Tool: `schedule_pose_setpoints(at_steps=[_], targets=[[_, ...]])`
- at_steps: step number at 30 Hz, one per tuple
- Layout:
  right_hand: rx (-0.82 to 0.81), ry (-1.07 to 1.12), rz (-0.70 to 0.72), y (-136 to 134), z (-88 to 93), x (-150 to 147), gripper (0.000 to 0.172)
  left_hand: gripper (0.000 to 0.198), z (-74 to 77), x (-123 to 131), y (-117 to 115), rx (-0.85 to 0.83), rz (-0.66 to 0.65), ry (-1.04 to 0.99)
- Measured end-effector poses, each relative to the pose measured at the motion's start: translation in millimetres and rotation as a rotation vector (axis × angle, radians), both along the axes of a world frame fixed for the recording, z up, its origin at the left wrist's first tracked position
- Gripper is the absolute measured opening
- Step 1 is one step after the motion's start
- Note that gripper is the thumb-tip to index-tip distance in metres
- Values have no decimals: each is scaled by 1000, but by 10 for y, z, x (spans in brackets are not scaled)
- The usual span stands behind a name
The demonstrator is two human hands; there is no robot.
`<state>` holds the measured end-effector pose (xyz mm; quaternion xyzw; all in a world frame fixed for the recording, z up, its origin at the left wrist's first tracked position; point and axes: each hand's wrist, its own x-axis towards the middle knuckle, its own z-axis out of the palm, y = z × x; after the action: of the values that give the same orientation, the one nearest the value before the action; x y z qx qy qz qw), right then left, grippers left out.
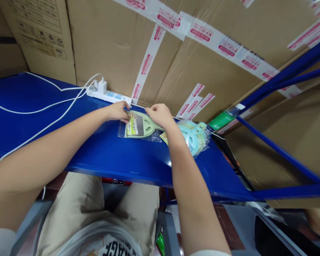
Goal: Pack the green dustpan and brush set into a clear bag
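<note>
A pale green plastic brush set in a clear bag [139, 127] lies flat on the blue shelf [109, 156]. My left hand [118, 111] pinches the bag's far left edge. My right hand [160, 114] pinches its far right edge, and my forearm crosses over the bag's right side. Just to the right lies a stack of similar bagged items in light blue and green [196, 137], partly hidden by my right wrist.
A white power strip [109, 95] with a plugged-in charger and white cables [42, 106] sits at the back left. Taped cardboard boxes [176, 53] rise behind the shelf. Blue rack bars [280, 153] run at the right, with a green-labelled bottle [224, 119] beside them.
</note>
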<state>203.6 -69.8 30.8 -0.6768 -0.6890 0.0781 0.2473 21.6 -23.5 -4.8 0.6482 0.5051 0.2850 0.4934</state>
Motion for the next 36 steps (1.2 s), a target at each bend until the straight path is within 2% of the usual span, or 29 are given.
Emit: schedule_pose_setpoints(at_steps=[4, 9, 12, 19, 29, 32, 36], targets=[[20, 16, -113, -15, -3, 292, 26, 59, 10, 24, -19, 27, 5, 26], [-29, 98, -117, -61, -186, 440, 20, 57, -27, 21, 28, 118, 30, 87], [-17, 141, -113, -81, -218, 461, 19, 56, -26, 19, 31, 147, 38, 103], [-21, 92, -105, -97, -217, 484, 17, 45, 52, -28, -13, -17, -60, 43], [-22, 56, -94, -109, -225, 481, 16, 49, 30, -91, 24, -99, -239, 31], [-14, 55, -83, -97, -231, 485, 16, 59, 23, -59, 15, -65, -218, 20], [-12, 45, -60, -57, -263, 509, 16, 64, 2, 76, -13, 43, -79, 25]])
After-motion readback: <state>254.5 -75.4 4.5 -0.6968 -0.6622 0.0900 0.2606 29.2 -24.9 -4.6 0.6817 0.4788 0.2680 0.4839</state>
